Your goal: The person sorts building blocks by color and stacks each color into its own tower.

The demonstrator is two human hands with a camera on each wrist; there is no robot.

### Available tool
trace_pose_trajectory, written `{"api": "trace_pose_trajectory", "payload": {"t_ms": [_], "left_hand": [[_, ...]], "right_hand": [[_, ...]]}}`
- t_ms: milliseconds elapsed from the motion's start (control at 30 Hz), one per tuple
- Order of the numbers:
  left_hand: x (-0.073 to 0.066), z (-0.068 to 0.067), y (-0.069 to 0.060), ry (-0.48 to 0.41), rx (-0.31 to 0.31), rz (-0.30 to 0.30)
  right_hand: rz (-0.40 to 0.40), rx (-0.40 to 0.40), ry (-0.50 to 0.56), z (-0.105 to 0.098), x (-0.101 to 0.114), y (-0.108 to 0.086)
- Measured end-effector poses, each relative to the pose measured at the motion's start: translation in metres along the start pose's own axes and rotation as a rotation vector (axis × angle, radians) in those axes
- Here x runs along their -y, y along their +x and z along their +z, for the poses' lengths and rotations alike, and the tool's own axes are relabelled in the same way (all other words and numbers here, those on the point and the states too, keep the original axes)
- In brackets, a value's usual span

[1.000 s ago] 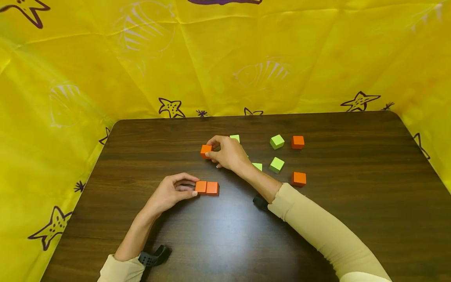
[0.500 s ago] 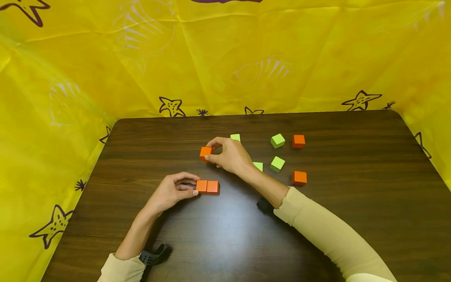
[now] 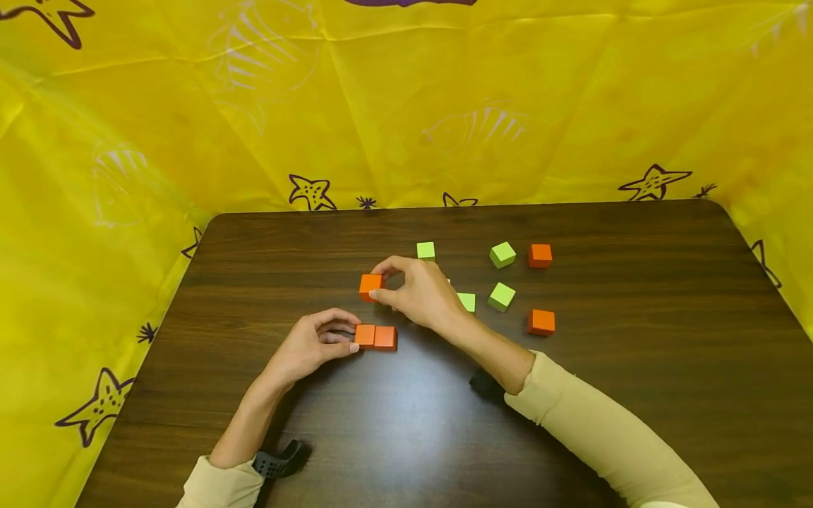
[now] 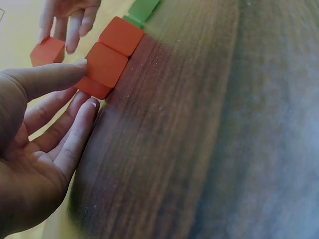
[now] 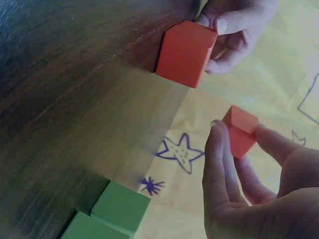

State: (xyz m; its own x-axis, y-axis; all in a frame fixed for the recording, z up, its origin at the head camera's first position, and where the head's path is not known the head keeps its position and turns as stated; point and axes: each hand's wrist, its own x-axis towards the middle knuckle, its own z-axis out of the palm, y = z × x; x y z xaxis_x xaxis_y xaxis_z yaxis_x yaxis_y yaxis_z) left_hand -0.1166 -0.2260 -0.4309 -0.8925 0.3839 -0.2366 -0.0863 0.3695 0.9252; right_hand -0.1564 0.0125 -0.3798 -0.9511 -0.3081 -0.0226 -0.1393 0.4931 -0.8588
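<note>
In the head view, two orange cubes sit side by side on the dark wooden table. My left hand (image 3: 308, 349) pinches the left cube (image 3: 365, 336) between thumb and fingers. The right cube (image 3: 384, 338) of the pair touches it. Beyond the pair, my right hand (image 3: 422, 293) holds another orange cube (image 3: 371, 287) between thumb and fingertips. The right wrist view shows this held cube (image 5: 241, 130) raised off the table, apart from the pair. Green cubes lie near my right hand, one (image 3: 425, 251) behind it and another (image 3: 466, 303) beside the wrist, partly covered.
To the right lie two green cubes (image 3: 502, 255) and two orange cubes (image 3: 540, 256), spaced apart on the table (image 3: 635, 317). A yellow cloth (image 3: 394, 106) with sea-creature drawings hangs round the table's far and side edges. Dark bands circle both wrists.
My right hand has come a little nearer to the orange pair, carrying its cube, and uncovers more of the green cube behind it. The left hand stays in place.
</note>
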Motion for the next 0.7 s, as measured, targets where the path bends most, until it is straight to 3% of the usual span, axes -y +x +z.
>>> {"api": "trace_pose_trajectory", "payload": {"t_ms": [333,700], "left_hand": [[0.002,-0.001,0.000,0.002,0.009,0.000],[0.002,-0.001,-0.001,0.007,0.017,-0.005]], "right_hand": [[-0.032,0.035,0.055,0.003,0.002,-0.011],[-0.040,0.040,0.038,0.007,0.003,-0.018]]}}
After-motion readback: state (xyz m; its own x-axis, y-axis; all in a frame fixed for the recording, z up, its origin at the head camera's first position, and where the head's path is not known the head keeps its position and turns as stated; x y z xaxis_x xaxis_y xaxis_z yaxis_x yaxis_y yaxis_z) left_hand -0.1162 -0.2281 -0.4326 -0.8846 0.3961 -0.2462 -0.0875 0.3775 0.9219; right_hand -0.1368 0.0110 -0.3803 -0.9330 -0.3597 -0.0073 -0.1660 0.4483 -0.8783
